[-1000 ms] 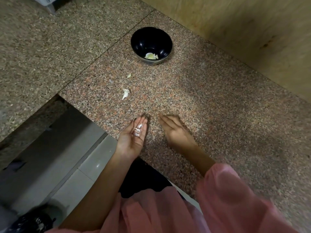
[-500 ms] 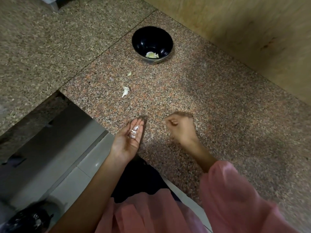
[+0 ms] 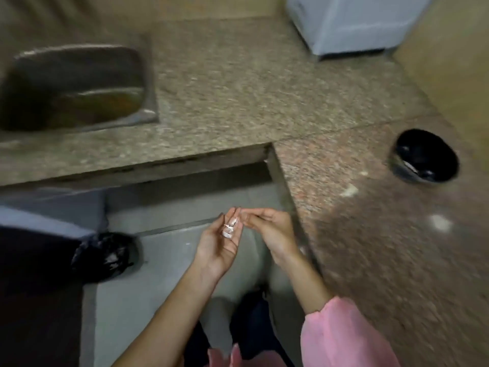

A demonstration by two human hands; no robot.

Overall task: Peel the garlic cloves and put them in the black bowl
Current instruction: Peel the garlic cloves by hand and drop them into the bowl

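**A:** Where's the garlic right now?

**B:** I've got it on the left hand (image 3: 221, 245). The pale garlic pieces (image 3: 229, 230) lie across the fingers, palm up, fingers loosely straight with nothing clamped round them. That hand is out over the floor (image 3: 164, 274), off the counter's edge.

**A:** And the other one?

**B:** I see the right hand (image 3: 270, 229) just beside it, fingers curled, tips meeting the left fingertips at the garlic. I can't tell whether it pinches a piece, it's too blurred.

**A:** The bowl?

**B:** I find the black bowl (image 3: 424, 156) upright on the reddish counter (image 3: 370, 247), well apart to the right of both hands. There are pale streaks inside, too smeared to name. Pale scraps (image 3: 349, 191) lie on the counter between bowl and hands.

**A:** Further out?

**B:** There's a pink sleeve (image 3: 341, 335) on the right forearm and a black bag (image 3: 104, 255) on the floor to the left. A sink (image 3: 71, 86) is sunk in the far counter, with a white box (image 3: 352, 22) up top.
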